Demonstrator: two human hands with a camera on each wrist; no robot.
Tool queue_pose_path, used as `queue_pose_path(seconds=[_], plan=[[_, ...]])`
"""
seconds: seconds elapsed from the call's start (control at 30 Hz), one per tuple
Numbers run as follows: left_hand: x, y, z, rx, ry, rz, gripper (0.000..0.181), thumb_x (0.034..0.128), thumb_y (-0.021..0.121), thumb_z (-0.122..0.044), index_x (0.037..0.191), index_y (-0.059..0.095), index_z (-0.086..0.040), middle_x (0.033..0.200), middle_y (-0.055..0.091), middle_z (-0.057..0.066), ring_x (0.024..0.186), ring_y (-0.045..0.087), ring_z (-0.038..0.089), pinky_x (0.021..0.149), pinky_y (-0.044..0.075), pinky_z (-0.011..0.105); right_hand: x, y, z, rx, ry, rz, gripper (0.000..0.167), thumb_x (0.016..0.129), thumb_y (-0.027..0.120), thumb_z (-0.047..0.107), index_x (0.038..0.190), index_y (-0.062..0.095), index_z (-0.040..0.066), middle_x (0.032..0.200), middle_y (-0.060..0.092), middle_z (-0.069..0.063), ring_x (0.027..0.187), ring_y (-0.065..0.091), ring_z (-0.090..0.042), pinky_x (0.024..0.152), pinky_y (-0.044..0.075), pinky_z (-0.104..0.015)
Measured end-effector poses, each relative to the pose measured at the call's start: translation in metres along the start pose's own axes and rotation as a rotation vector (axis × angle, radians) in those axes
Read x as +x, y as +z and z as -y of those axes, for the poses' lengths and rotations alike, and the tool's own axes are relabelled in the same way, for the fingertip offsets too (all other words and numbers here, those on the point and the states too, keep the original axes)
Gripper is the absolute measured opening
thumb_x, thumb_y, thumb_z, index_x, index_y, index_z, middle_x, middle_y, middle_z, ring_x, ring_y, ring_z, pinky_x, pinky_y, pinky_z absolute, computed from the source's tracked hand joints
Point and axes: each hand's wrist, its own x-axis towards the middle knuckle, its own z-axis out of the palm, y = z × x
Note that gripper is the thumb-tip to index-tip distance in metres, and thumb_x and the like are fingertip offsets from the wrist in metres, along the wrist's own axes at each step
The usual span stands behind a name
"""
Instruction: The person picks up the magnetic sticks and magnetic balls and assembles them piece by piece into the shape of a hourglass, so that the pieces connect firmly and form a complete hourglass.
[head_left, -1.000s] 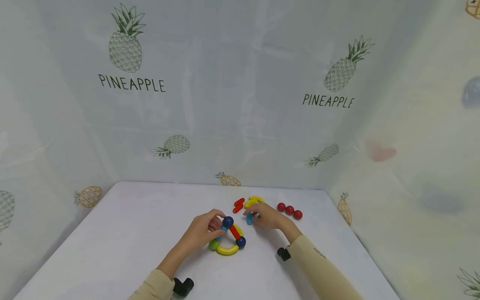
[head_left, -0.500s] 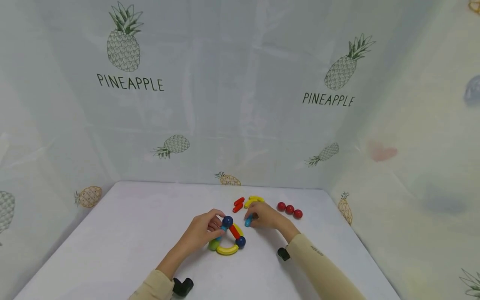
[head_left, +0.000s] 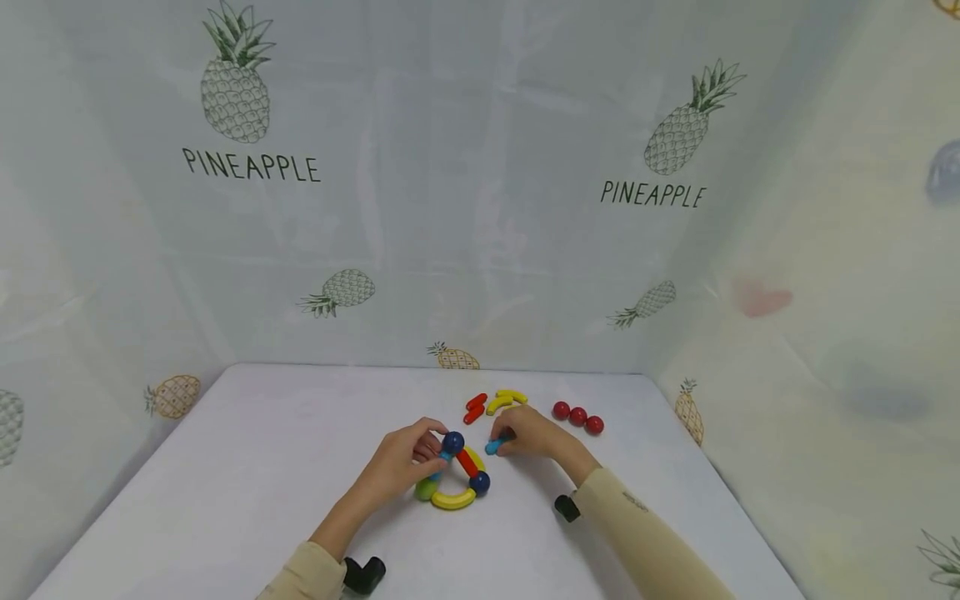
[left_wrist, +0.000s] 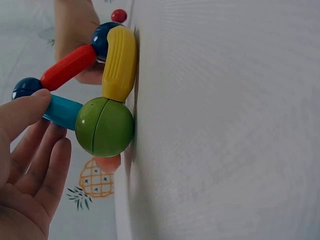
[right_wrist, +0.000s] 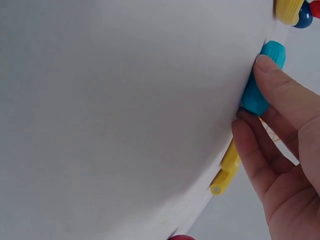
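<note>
White tabletop (head_left: 285, 467) bears toys (head_left: 453, 501) before pineapple-print sheeting (head_left: 450, 200).

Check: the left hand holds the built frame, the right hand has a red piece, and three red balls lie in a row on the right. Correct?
One thing is off: the piece in the right hand is light blue, not red, as the right wrist view shows. The left hand, frame and three red balls are as you say.

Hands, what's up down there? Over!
Left hand: gripping multicoloured ball-and-rod frame. Right hand: pinching light-blue ribbed rod. Three round red balls: off right, seemingly out of the way.
</note>
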Motion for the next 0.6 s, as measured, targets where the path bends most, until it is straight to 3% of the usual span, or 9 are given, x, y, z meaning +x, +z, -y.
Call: queue_pose_path(seconds=[0.2, 0.47, 0.6], plan=[[0.001, -0.002, -0.001, -0.029, 0.009, 0.014, 0.046, 0.0921, 0.085, -0.015, 0.132, 0.064, -0.025, 0.104, 0.070, -0.010, 0.093, 0.068, 0.007, 0.086, 0.058, 0.020, -0.007, -0.001, 0.002, 0.033, -0.013, -0.027, 0.009, 0.095, 0.082, 0.023, 0.103, 0.079, 0.020, 0.089, 0.069, 0.015, 0.084, 0.061, -0.008, 0.083, 0.055, -0.024], [0.000, -0.004, -0.003, -0.043, 0.009, 0.020, 0.043, 0.0937, 0.083, -0.015, 0.131, 0.064, -0.025, 0.106, 0.071, -0.009, 0.093, 0.069, 0.008, 0.086, 0.058, 0.021, -0.017, -0.008, 0.015, 0.145, 0.001, -0.161, 0.012, 0.099, 0.078, 0.021, 0.110, 0.074, 0.020, 0.101, 0.073, 0.010, 0.095, 0.068, -0.010, 0.086, 0.060, -0.027], [0.000, -0.004, -0.003, -0.040, 0.003, 0.019, 0.042, 0.0945, 0.083, -0.017, 0.131, 0.064, -0.026, 0.105, 0.071, -0.010, 0.092, 0.068, 0.007, 0.085, 0.058, 0.020, -0.020, -0.013, 0.026, 0.208, -0.033, -0.239, 0.014, 0.100, 0.077, 0.021, 0.113, 0.074, 0.018, 0.105, 0.074, 0.008, 0.099, 0.071, -0.012, 0.089, 0.061, -0.029]])
